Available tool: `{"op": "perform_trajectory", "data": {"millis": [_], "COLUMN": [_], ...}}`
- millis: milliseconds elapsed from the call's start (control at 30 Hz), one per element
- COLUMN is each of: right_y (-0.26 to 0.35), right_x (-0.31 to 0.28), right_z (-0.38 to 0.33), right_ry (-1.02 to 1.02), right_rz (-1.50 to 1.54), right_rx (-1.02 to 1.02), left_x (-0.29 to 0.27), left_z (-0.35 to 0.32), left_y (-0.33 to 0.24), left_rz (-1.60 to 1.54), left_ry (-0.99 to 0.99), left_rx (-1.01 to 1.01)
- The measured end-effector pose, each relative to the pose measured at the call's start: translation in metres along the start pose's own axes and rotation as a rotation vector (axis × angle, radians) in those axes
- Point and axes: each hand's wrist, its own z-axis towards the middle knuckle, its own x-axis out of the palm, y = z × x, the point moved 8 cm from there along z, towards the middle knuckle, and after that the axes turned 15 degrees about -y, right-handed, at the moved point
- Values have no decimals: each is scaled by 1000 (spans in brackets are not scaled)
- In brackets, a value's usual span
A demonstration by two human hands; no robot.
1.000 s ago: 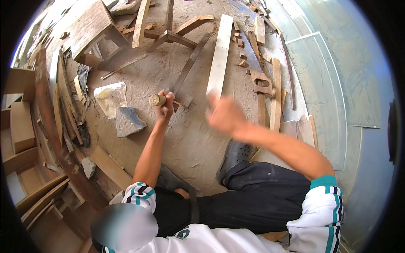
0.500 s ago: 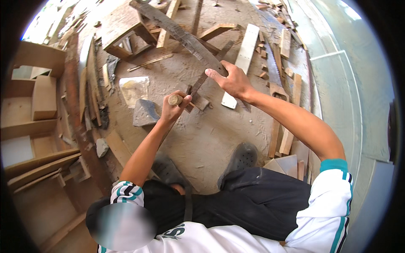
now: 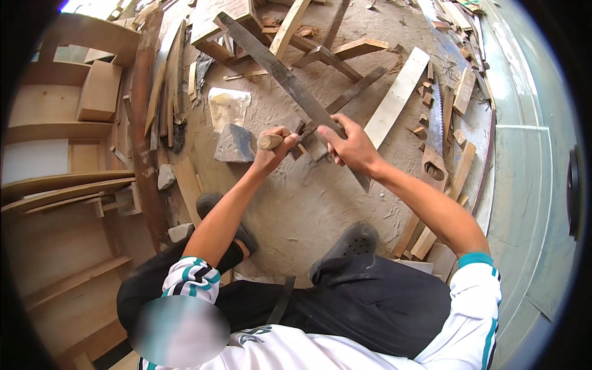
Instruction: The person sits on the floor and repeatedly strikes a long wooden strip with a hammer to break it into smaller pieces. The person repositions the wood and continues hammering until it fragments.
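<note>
My left hand (image 3: 272,153) is closed around the round wooden handle of a tool (image 3: 269,142); the tool's working end is hidden behind the hand and the wood. My right hand (image 3: 349,145) grips a long dark wooden strip (image 3: 277,68) near its lower end. The strip slants from the upper left down to just below that hand, above the sandy floor. Both hands are close together, the tool's tip beside the strip.
A hand saw (image 3: 435,139) lies at the right among small wood blocks. A pale plank (image 3: 396,97), a grey stone (image 3: 234,145) and a pale slab (image 3: 228,106) lie on the floor. Plywood shelves (image 3: 68,154) stand at the left. My shoes (image 3: 353,243) rest below.
My right hand, blurred and empty a second ago, has taken hold of the long dark strip and drawn it toward the tool. My left hand kept its grip on the handle.
</note>
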Motion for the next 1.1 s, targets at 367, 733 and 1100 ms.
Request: {"op": "perform_trajectory", "data": {"millis": [367,733,1100], "right_y": [2,44,28], "right_x": [6,-9,25], "right_z": [-72,-60,-64], "right_ry": [-26,-196,-68], "right_rz": [321,71,-201], "right_rx": [142,-2,65], "left_x": [-3,-2,-6], "left_z": [0,-1,4], "left_y": [-4,-5,4], "left_rz": [-62,-141,-130], "left_ry": [70,111,161], "left_rx": [-3,63,-2]}}
